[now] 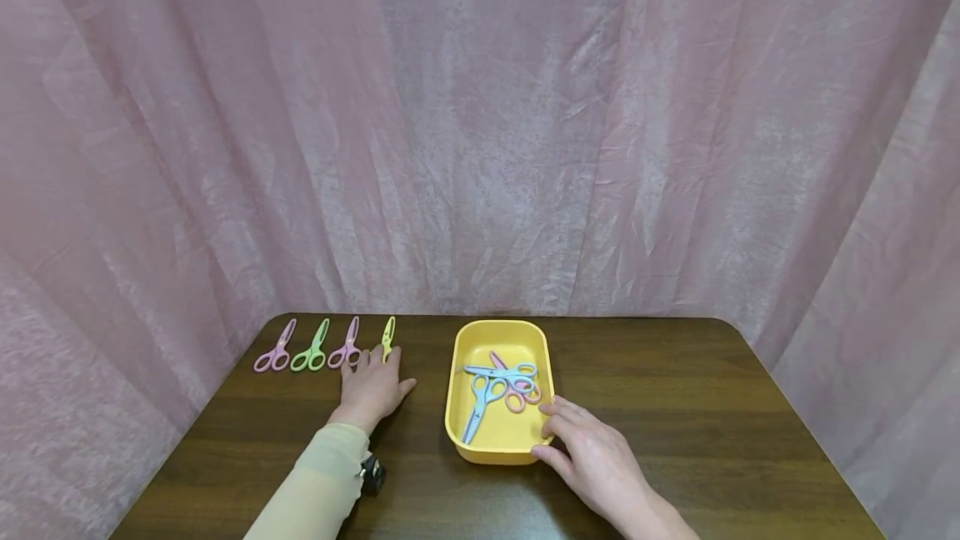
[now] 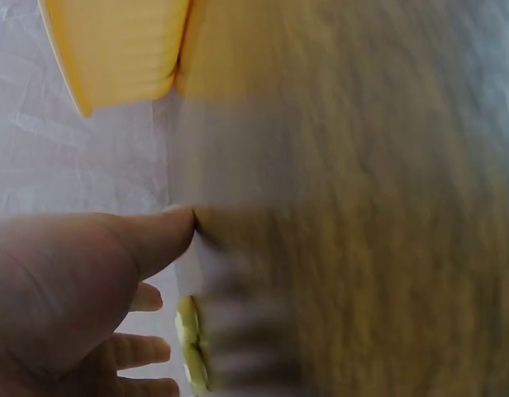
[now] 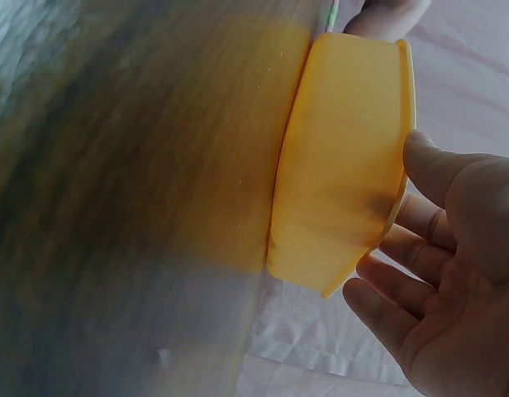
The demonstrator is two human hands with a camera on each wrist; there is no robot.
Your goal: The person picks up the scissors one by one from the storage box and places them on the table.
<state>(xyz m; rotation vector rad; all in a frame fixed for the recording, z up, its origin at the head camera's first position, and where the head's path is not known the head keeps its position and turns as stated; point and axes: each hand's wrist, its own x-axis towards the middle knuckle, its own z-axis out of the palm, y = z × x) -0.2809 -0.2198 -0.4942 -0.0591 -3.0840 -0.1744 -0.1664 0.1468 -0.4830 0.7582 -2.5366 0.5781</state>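
My left hand (image 1: 372,390) lies palm down with its fingers spread, fingertips at the handles of a pair of yellow scissors (image 1: 387,335). The fingers cover most of those handles. To its left lie pairs of purple (image 1: 350,343), green (image 1: 315,348) and another purple scissors (image 1: 278,350), blades pointing away. My right hand (image 1: 596,457) holds the near right corner of a yellow tray (image 1: 451,390), thumb at the outside and fingertips over the rim. Two pairs of light blue scissors (image 1: 480,407) and one pink pair (image 1: 515,401) lie in the tray.
The brown wooden table (image 1: 660,373) has rounded far corners. A pink curtain (image 1: 510,148) hangs behind it and at both sides. A small black device (image 1: 372,474) sits at my left wrist, beside the pale sleeve (image 1: 318,482).
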